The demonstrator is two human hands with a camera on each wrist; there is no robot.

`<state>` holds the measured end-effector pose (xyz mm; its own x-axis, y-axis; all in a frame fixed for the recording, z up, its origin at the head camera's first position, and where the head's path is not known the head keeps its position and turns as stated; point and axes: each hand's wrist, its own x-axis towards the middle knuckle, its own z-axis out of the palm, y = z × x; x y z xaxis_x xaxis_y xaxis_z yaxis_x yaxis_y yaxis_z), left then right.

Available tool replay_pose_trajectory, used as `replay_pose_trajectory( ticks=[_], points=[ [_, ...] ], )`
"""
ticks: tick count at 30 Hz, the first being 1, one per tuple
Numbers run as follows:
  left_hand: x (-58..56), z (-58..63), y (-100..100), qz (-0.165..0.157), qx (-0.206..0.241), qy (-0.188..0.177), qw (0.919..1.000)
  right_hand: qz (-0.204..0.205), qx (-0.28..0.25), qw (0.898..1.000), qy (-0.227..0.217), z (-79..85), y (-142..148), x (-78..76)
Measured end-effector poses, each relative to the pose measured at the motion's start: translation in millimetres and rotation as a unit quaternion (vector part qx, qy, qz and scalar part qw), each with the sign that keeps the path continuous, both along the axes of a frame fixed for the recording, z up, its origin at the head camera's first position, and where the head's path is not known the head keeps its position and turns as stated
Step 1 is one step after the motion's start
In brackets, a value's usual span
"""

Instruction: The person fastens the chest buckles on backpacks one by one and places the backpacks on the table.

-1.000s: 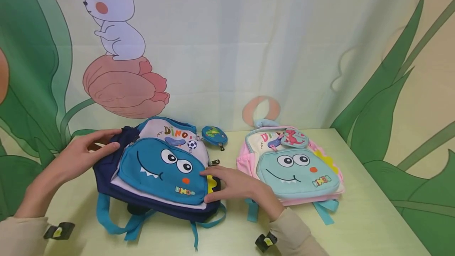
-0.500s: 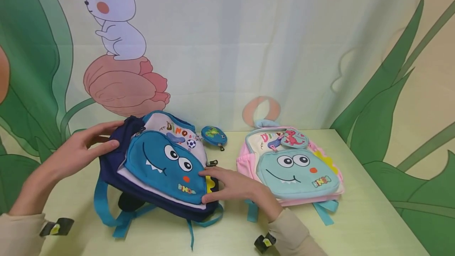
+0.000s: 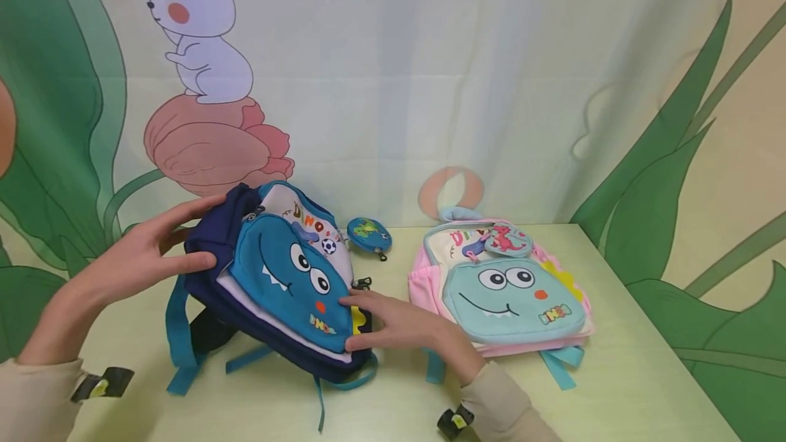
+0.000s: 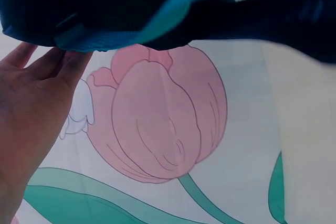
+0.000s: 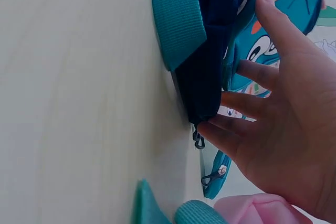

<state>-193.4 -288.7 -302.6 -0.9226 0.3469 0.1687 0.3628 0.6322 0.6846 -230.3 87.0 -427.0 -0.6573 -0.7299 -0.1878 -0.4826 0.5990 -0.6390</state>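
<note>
Blue-and-navy fabric dinosaur backpack [image 3: 279,302] tilted on pale table [image 3: 258,411]. Left hand [image 3: 140,256] seemingly grips raised side, fingertips partly hidden; right hand [image 3: 402,319], loosely spread, touches opposite side. Weak left hold could drop it.

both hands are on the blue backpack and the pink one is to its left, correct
The side is wrong: the pink backpack is to the right of the blue backpack, as the head view shows. The left hand and right hand are both on the latter.
</note>
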Motion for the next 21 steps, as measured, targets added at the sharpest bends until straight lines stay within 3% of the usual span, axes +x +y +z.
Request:
replay_pose_trajectory(
  ticks=[6, 21],
  points=[
    [3.3, 9.7, 11, -0.006, 0.022, 0.007, 0.9997, 0.007, -0.007, 1.000, -0.005, -3.8, -4, 0.5],
    [5.8, 28.3, 35, 0.004, 0.026, 0.036, 0.9990, 0.019, 0.015, 0.999, 0.022, -1.2, -16, -1.7]
  ],
)
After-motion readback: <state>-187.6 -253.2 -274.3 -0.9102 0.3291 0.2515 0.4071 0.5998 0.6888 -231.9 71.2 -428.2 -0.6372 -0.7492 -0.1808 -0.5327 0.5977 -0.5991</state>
